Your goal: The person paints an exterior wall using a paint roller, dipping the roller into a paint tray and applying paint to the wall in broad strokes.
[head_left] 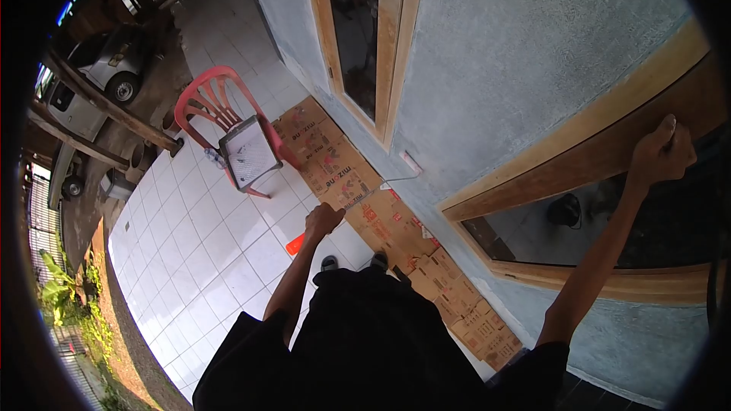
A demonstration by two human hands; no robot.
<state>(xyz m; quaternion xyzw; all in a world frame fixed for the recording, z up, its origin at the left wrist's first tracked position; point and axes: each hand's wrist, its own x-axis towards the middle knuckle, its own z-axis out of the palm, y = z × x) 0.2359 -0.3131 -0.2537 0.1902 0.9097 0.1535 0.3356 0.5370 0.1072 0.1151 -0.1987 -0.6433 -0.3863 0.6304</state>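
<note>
A paint roller [411,163] with a bent wire frame and an orange handle is held in my left hand [324,221], whose fingers are wrapped round it. The roller head is close to the foot of the grey-blue wall [487,68]. My right hand [662,152] is raised at the right, fingers closed, in front of the wooden window frame [594,148]; what it grips is too small to tell. Below my left hand lies white tiled floor [221,251], with printed cardboard [335,160] spread along the wall.
A red plastic chair [217,99] holds a paint tray [250,152], with a plastic bottle [215,157] beside the tray. Another wood-framed window [354,38] is in the wall ahead. Wooden posts and a parked vehicle [110,68] stand at the left, beyond the tiles.
</note>
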